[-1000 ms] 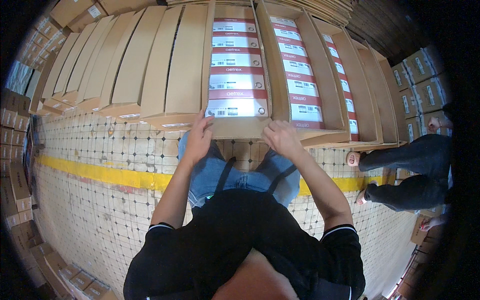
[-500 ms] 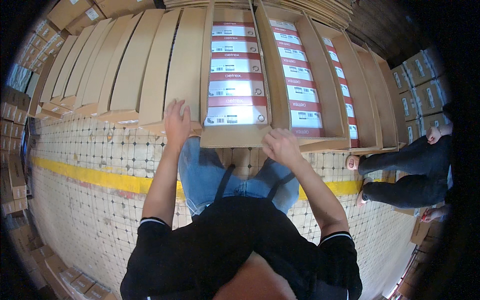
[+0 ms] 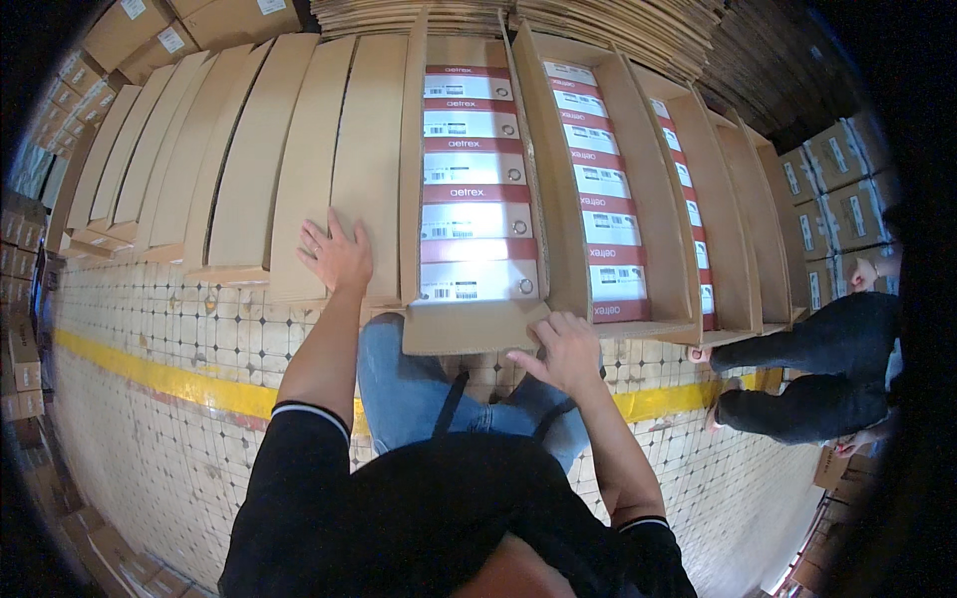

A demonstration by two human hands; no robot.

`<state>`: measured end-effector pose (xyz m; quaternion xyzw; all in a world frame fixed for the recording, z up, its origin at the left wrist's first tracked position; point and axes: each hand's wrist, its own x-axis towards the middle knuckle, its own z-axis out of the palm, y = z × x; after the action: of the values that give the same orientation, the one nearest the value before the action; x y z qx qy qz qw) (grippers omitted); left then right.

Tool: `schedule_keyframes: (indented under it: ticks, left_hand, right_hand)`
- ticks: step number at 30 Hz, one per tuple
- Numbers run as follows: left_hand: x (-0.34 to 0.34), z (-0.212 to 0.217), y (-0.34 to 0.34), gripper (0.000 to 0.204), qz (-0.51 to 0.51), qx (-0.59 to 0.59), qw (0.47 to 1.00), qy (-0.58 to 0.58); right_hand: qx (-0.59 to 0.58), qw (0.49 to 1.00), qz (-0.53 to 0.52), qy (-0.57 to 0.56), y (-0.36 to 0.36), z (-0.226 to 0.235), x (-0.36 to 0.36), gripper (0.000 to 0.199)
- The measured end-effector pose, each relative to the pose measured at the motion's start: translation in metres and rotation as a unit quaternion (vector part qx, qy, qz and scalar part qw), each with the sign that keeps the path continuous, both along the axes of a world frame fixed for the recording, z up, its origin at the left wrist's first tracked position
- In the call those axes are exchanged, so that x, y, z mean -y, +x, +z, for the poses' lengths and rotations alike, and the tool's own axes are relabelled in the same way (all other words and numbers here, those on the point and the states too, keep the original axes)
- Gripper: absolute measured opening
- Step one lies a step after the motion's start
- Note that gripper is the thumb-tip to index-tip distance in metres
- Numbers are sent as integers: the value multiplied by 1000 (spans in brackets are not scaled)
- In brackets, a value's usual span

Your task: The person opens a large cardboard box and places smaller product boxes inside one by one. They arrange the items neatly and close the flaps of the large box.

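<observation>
The person stands over a long open carton (image 3: 477, 179) that lies on the tiled floor (image 3: 169, 429), its long axis running straight away from the person toward a stack of flattened cardboard (image 3: 518, 15) at the far end. Inside it, a single row of red-and-white boxes (image 3: 469, 214) sits end up, label faces showing, filling it from near end to far end. The near end flap (image 3: 469, 327) of the carton folds out toward the person's knees. The left hand (image 3: 337, 257) lies flat, fingers spread, palm down on the carton's long left flap (image 3: 369, 149), which is laid outward and runs parallel to the carton; it grips nothing. The right hand (image 3: 566, 351) is loosely curled at the near right corner of the carton, fingertips touching the edge of the end flap where it meets the right side wall; whether it pinches the cardboard cannot be told. Just to the right stands a second open carton (image 3: 608, 189) with the same kind of boxes, angled slightly rightward, and further such cartons lie beyond it. To the left, closed flat cartons (image 3: 239, 159) fan out side by side. A yellow line (image 3: 179, 384) crosses the floor beneath the person. At the right rim another person (image 3: 817, 369) in dark clothes crouches.
</observation>
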<state>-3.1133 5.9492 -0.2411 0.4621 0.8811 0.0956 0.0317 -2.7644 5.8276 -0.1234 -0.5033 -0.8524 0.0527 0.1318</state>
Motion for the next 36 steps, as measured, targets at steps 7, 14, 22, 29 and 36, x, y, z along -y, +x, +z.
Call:
schedule_keyframes:
  ticks: [7, 14, 22, 29, 36]
  left_hand:
    - [-4, 5, 1, 68, 7, -11, 1000, -17]
    - [-5, 3, 1, 68, -3, -3, 1000, -23]
    - [-6, -1, -1, 66, -14, -26, 999, -23]
    - [-7, -4, -4, 67, -21, -24, 999, -24]
    - [-5, -5, -3, 65, -24, -28, 999, -23]
  right_hand:
    - [-141, 973, -156, -93, -26, 33, -42, 28]
    - [-474, 805, -98, -344, -68, 46, -233, 36]
    - [-653, 586, -265, -400, -154, -50, -503, 56]
    - [-800, 453, -222, -326, -161, -49, -594, 70]
    - [-785, 418, -268, -372, -161, -94, -614, 70]
